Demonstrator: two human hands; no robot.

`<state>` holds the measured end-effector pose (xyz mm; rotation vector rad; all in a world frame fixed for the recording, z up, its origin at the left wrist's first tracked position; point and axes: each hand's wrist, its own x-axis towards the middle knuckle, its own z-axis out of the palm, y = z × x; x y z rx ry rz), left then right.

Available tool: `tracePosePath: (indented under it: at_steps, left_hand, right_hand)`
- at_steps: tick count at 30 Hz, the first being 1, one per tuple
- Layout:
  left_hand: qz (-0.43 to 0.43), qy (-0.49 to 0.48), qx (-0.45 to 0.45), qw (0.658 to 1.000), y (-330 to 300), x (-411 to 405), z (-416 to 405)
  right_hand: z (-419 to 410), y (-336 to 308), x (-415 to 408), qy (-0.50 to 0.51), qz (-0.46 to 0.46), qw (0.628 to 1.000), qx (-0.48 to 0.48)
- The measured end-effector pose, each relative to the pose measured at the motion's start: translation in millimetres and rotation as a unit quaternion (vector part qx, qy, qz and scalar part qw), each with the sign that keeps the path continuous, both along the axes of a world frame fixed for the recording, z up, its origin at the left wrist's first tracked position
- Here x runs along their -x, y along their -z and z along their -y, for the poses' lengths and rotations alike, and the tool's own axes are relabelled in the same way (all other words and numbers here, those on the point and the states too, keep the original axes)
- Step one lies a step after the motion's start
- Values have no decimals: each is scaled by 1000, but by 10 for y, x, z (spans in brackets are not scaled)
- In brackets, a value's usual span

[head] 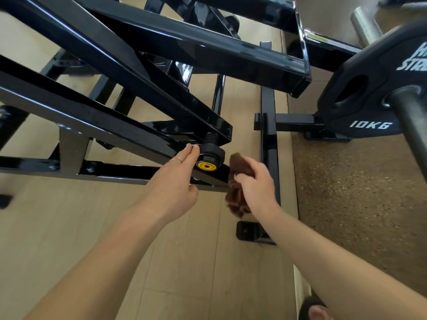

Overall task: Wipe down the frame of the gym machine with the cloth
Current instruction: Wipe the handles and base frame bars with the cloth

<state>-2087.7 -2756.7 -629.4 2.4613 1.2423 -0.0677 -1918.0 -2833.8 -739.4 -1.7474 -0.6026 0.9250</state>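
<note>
The gym machine's glossy black frame [97, 121] crosses the view in several slanted beams. A black round stopper with a yellow centre [209, 158] hangs under one beam's end. My left hand [175, 181], with a ring on one finger, rests straight fingers against the beam's end beside that stopper. My right hand [256, 181] grips a brown cloth [236, 199] bunched at the end of the lower horizontal bar [129, 173], just right of the stopper. The cloth hangs partly below my hand.
A black 10 kg weight plate [360, 107] sits on a steel peg [413, 125] at the right. A low frame rail [269, 144] with a foot plate [248, 230] runs along the wooden floor. Speckled rubber flooring lies to the right. A foot shows at the bottom edge.
</note>
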Motion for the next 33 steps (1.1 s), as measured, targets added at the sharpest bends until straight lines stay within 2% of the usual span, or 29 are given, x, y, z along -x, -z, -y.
tracePosePath:
  at_steps: [4,7,8,10,11,13,14,15,17,18,22,25,26,27,30,33]
  left_hand:
    - [0,5,-10,1000,3,-18,-10]
    - [-8,12,-20,1000,18,-15,-14]
    - [-16,19,-29,999,25,-10,-18]
    - [-33,38,-68,996,24,15,-42]
    - [-41,48,-98,993,10,38,-71]
    - [-58,53,-175,981,-55,131,-174]
    - [-70,49,-215,973,-102,191,-247]
    - [-85,46,-255,962,-152,258,-335]
    - [-134,37,-317,938,-268,407,-536]
    - [-170,30,-333,927,-334,487,-640]
    - [-299,51,-363,881,-676,746,-1047]
    - [-345,99,-361,861,-938,798,-1349]
    - [-351,117,-351,860,-1004,803,-1428]
    - [-352,136,-339,862,-1051,812,-1491]
    - [-333,207,-318,863,-1124,846,-1623]
    - [-311,258,-299,864,-1130,838,-1727]
  right_hand:
    - [-162,-46,200,-85,16,996,14]
    - [-23,-69,314,-70,5,997,36]
    - [15,-102,274,-61,-38,996,51]
    - [55,-268,148,-1,-182,981,63]
    - [60,-364,89,41,-246,968,38]
    - [19,-524,42,78,-294,952,-37]
    - [-20,-607,78,67,-276,957,-63]
    - [-61,-670,140,41,-217,972,-75]
    - [-137,-725,295,-11,-14,998,-68]
    - [-165,-729,345,-25,84,995,-51]
    - [-272,-828,376,-76,305,949,-2]
    - [-520,-1013,613,-178,465,866,40]
    - [-628,-1060,740,-210,483,848,56]
    - [-727,-1093,863,-223,476,848,73]
    - [-912,-1174,1071,-156,369,909,115]
    - [-906,-1170,1185,-111,240,958,110]
